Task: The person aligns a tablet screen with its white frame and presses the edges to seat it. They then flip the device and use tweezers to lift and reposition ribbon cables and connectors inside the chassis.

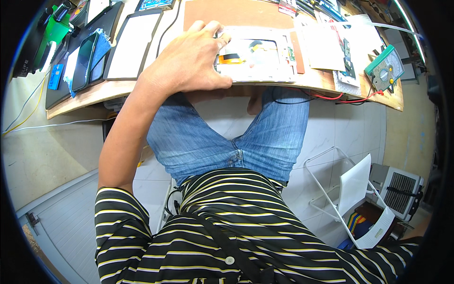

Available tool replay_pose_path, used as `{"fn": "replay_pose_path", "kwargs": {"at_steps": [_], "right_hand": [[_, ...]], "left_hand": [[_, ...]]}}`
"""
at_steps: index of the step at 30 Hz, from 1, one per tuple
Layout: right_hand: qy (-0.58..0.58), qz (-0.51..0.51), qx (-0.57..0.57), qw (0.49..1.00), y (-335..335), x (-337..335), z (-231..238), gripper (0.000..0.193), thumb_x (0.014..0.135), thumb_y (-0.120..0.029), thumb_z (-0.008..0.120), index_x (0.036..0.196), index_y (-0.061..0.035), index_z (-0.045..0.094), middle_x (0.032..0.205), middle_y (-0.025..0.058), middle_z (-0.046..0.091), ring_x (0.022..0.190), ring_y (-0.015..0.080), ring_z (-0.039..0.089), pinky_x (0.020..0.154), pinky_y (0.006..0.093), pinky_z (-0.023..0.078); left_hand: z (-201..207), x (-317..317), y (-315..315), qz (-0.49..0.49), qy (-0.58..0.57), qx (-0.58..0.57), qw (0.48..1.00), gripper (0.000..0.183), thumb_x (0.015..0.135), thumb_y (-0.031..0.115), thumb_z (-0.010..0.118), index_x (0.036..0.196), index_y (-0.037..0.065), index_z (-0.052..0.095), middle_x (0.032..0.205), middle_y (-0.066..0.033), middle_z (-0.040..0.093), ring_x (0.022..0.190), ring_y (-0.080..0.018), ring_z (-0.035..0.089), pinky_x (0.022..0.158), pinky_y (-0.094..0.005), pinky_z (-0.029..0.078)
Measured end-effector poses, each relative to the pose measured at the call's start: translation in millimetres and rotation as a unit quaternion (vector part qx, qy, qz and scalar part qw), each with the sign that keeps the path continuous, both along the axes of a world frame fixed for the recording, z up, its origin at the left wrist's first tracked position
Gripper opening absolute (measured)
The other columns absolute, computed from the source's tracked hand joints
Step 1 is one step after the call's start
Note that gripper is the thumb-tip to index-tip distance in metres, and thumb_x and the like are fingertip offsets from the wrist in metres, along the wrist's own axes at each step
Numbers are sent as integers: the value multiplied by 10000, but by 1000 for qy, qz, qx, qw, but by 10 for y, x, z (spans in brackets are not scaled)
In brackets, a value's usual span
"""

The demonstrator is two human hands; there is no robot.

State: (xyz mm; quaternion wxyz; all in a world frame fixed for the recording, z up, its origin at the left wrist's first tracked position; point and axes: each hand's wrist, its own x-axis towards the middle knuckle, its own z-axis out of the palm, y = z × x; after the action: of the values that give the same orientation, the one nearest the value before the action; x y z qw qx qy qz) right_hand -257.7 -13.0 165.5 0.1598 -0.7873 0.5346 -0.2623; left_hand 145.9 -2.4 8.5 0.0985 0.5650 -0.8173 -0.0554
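My left hand [198,59] spans the left end of a white, flat rectangular device housing [286,64], thumb at its near edge and fingers at its far side. The housing looks like an opened tablet shell. Inside it, an orange and black flex cable [231,58] shows near my fingers. It lies at the table's front edge, partly over a brown mat [203,10]. My right hand is out of view; only a striped sleeve and a bit of forearm [421,229] show at the lower right.
Left on the wooden table [90,94] are a phone [86,61] and a black-framed white panel [135,45]. To the right lie a circuit board [348,59], a green analog multimeter [385,68] and red and black leads [331,98]. A white folding chair [354,182] stands on the floor.
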Motion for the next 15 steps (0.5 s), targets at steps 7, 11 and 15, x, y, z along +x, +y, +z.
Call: {"fn": "replay_pose_path", "kwargs": {"at_steps": [7,11,15], "right_hand": [[4,1,-4,1000,-5,-24,-6,184,973,-153,751,1035,17,718,737,27,596,419,3,320,369,202,245],[7,2,-9,1000,5,-34,-7,186,971,-152,755,1038,18,722,728,17,591,420,3,323,371,202,245],[10,4,-17,1000,-7,-57,-3,188,969,-151,759,1041,20,725,719,6,586,421,4,325,372,202,246]], "left_hand": [[-19,3,0,1,4,-19,1000,842,720,419,758,1398,-56,602,1367,-220,572,1210,-394,578,1059,-448,491],[-19,0,0,0,2,-17,1000,841,718,414,766,1399,-50,603,1374,-220,570,1213,-393,576,1065,-445,488],[18,-7,3,-1,-1,-1,1000,832,723,410,772,1400,-43,604,1377,-223,568,1213,-393,575,1069,-447,485]]}}
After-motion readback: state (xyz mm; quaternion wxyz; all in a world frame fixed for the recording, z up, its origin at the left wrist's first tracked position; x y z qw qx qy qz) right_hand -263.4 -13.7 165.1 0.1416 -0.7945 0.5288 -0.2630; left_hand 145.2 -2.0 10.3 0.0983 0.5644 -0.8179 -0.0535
